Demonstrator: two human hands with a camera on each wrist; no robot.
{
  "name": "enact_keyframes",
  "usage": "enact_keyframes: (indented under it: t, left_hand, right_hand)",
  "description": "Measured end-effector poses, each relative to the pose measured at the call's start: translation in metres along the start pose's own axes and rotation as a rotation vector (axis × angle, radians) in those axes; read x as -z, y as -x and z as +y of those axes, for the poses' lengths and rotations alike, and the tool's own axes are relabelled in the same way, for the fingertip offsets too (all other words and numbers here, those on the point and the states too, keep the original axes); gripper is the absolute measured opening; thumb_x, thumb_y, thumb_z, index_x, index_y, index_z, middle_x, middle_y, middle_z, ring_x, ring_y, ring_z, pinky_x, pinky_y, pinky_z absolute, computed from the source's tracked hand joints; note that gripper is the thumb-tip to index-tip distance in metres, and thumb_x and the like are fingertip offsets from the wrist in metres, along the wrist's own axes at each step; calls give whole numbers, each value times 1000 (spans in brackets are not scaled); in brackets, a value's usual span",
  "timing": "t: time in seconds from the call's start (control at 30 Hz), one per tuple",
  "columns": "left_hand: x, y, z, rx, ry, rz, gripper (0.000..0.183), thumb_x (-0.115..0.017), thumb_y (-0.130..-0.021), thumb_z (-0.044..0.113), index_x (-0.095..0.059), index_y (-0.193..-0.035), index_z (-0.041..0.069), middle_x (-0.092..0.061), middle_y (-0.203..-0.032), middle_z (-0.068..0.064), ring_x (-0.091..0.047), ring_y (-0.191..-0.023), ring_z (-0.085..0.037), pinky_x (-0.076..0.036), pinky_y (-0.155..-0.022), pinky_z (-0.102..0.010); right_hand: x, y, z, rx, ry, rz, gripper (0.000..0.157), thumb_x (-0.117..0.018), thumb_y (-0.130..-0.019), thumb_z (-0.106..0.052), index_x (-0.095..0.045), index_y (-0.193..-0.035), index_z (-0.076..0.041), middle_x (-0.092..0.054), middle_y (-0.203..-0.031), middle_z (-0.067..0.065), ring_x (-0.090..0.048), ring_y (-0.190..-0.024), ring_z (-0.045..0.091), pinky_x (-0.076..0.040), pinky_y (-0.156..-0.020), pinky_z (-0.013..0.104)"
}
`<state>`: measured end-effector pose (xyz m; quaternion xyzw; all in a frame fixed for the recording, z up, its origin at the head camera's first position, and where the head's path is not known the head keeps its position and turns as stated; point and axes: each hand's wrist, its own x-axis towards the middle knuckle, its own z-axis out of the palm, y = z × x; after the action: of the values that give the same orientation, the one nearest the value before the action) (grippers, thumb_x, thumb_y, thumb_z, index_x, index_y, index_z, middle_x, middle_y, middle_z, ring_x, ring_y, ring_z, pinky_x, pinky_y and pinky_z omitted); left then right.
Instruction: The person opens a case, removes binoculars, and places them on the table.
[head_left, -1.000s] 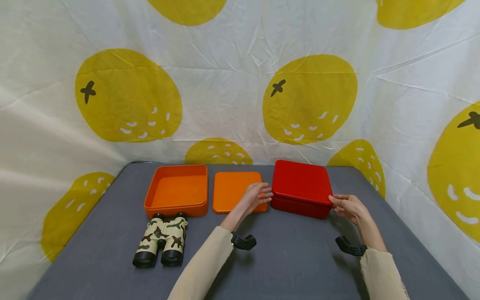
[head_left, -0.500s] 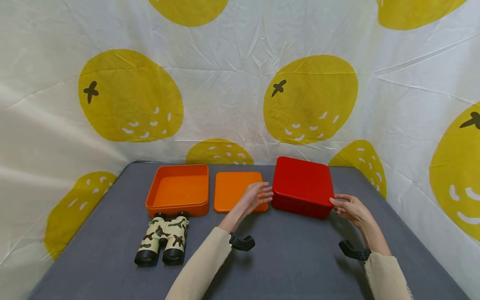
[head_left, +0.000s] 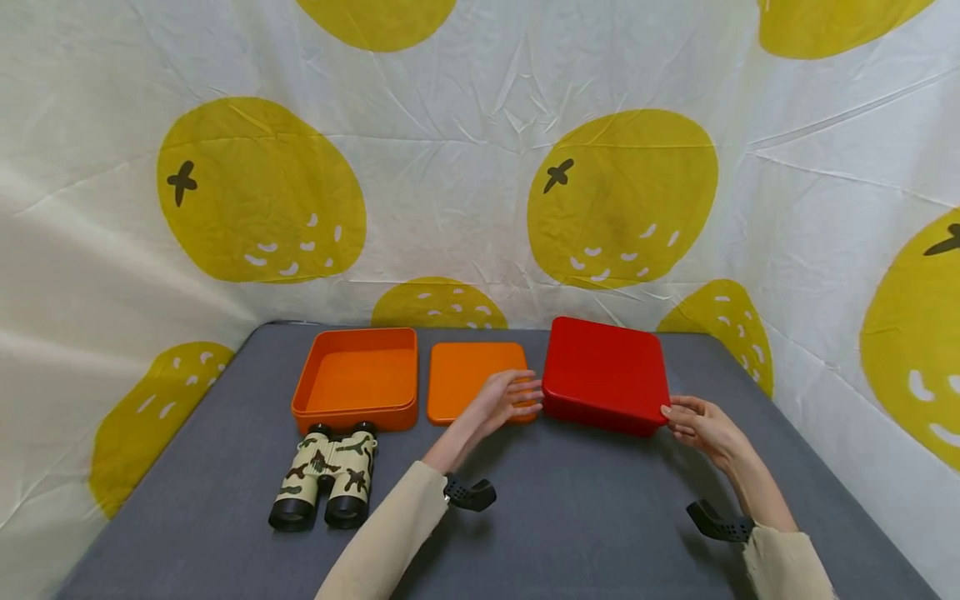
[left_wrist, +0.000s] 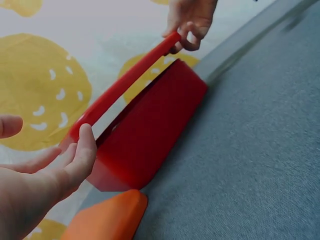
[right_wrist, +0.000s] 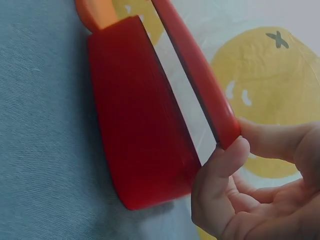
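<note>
A red box base [left_wrist: 150, 120] rests on the table, its lid [head_left: 603, 371] held above it; both wrist views show a gap between them. My right hand [head_left: 705, 429] pinches the lid's right front corner between thumb and fingers, as the right wrist view shows. At the lid's left end, my left hand [head_left: 498, 404] has extended fingers right at the edge, with its thumb apart from it. The head view hides the box's inside under the lid. Beneath the left hand lies a flat orange lid [head_left: 468, 375], partly covered by that hand.
An orange box [head_left: 363, 375] with no lid on it stands at the back left. In front of it lie camouflage-patterned binoculars [head_left: 330, 479]. The grey table [head_left: 585, 517] meets a white fabric backdrop [head_left: 450, 167] with yellow fruit prints at its far edge.
The red lid has shifted slightly towards me and now hides more of the base's front. Both hands have moved a little with it. The binoculars and the orange pieces keep their places.
</note>
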<state>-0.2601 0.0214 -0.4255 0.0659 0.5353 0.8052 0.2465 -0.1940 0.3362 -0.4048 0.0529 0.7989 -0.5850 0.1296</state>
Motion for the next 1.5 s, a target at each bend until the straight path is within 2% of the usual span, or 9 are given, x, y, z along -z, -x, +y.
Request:
enact_keyframes:
  t: [0.13, 0.4, 0.57, 0.7, 0.93, 1.13, 1.27, 1.37, 1.5]
  left_hand:
    - [5, 5, 0, 19, -10, -7, 45, -38, -94, 23, -39, -131, -2, -44, -132, -23, -56, -104, -29, -40, -96, -46]
    - [15, 20, -2, 21, -99, -77, 51, -38, -94, 26, -31, -136, -1, -40, -135, -22, -60, -90, -19, -45, -92, -41]
    - [18, 31, -4, 28, -136, -86, 47, -40, -94, 26, -36, -133, 0, -40, -135, -19, -60, -79, -15, -49, -85, -41]
    - [18, 41, -3, 35, -166, -75, 43, -41, -93, 24, -39, -130, 2, -41, -132, -18, -60, -80, -19, -50, -81, -46]
    - [25, 61, 2, 59, -241, -74, 48, -40, -93, 26, -32, -134, 3, -40, -134, -21, -61, -92, -24, -48, -83, -48]
    - [33, 79, 5, 95, -217, -72, 50, -41, -92, 28, -32, -135, 3, -41, -134, -21, -62, -94, -24, -49, -83, -46]
    - [41, 91, 6, 128, -197, -106, 52, -40, -93, 31, -31, -135, 3, -43, -132, -20, -63, -93, -24, -49, -83, -45]
    - [47, 101, 5, 156, -197, -133, 52, -39, -93, 31, -30, -136, 4, -46, -127, -18, -63, -92, -25, -50, -81, -44]
    - [52, 113, 3, 195, -204, -141, 53, -39, -93, 34, -29, -137, 6, -51, -117, -13, -64, -90, -25, -52, -78, -43]
  right_hand:
    - [-5, 5, 0, 29, -29, -23, 73, -51, -89, -31, -12, -136, 8, -51, -89, -20, -53, -73, 0, -49, -72, 19]
    - [-13, 16, 2, 48, -19, -67, 72, -50, -90, -28, -8, -141, 2, -46, -96, -14, -52, -72, 0, -49, -71, 18]
    - [-18, 21, 4, 63, -22, -118, 72, -49, -91, -24, -4, -142, 0, -48, -98, -15, -53, -74, 1, -49, -69, 18]
    - [-21, 26, 3, 91, -16, -156, 73, -49, -91, -23, -3, -142, 0, -52, -95, -14, -54, -76, 3, -49, -69, 20]
    - [-27, 33, 0, 55, 24, -183, 70, -51, -90, -25, -8, -142, -5, -52, -98, -8, -54, -85, 10, -48, -72, 25]
    - [-33, 37, 0, 44, 32, -234, 67, -49, -90, -26, -10, -142, -7, -47, -104, -2, -52, -90, 12, -45, -77, 32]
    - [-40, 38, 0, 10, 10, -269, 65, -49, -90, -27, -13, -141, -11, -48, -108, -2, -52, -93, 12, -43, -79, 35]
    - [-45, 38, 0, -9, -18, -315, 63, -48, -91, -26, -13, -141, -11, -53, -107, -4, -53, -92, 13, -42, -77, 34]
    - [-50, 40, 1, 8, -46, -395, 62, -47, -92, -22, -11, -140, -9, -58, -104, -4, -56, -88, 11, -45, -72, 29]
